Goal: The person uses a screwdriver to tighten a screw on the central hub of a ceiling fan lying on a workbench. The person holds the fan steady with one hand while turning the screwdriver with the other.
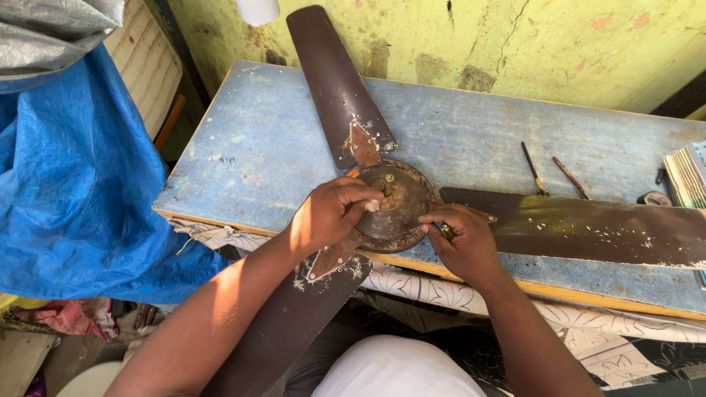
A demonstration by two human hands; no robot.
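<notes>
Gripping the fan hub (pixel 397 206) — left hand (pixel 331 213), right hand (pixel 463 242).

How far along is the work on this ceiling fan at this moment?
Done: the ceiling fan motor hub lies on the blue table, off any ceiling. In hand: the left hand has its fingers on the hub's centre, while the right hand steadies its rim. Left: all three brown blades remain attached, and two thin tools lie untouched nearby.

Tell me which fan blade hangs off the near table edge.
The lower blade, under the left forearm; the upper blade leans toward the wall and the right blade lies along the table.
</notes>
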